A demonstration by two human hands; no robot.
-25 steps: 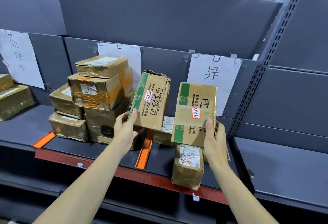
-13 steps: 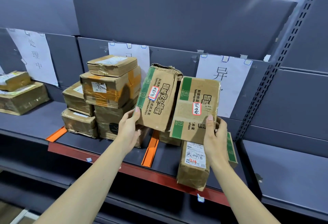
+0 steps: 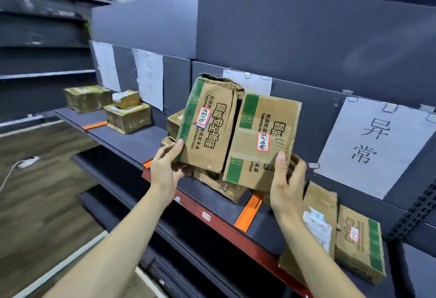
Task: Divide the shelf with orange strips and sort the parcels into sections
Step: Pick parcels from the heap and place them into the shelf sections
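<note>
Parcels held side by side above the shelf [image 3: 132, 142].
Your left hand [image 3: 165, 168] grips the crumpled, dented cardboard parcel [image 3: 207, 123] by its lower corner; your right hand [image 3: 286, 184] grips the flatter, taped parcel [image 3: 262, 142], above a smooth orange strip [image 3: 249, 211].

two held parcels [image 3: 236, 132] side by side above shelf [image 3: 132, 142]; strip [image 3: 249, 211] below

Creased matt cardboard parcels [image 3: 210, 127], matt grey shelf [image 3: 132, 137], wood-look floor [image 3: 42, 191].
</note>
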